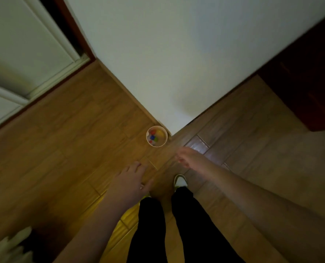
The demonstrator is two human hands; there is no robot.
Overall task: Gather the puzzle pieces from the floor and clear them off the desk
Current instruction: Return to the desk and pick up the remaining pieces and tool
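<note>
Two hands reach for one cup

Big wood floor (66, 130) first. Left hand (128, 180) has loose, spread fingers, holding nothing. Right hand (189, 158) is blurry (fingers unclear). Small cup (156, 136) with puzzle pieces (153, 136) stands by the wall corner. Best to grab it by its sides and keep it upright.

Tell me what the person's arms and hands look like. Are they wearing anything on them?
Both arms are bare all the way up, with no sleeves showing. The left hand has a thin ring on one finger. The right hand is blurry, and no ring or watch shows on it. Lower down you can see black trousers and a white shoe tip.
</note>
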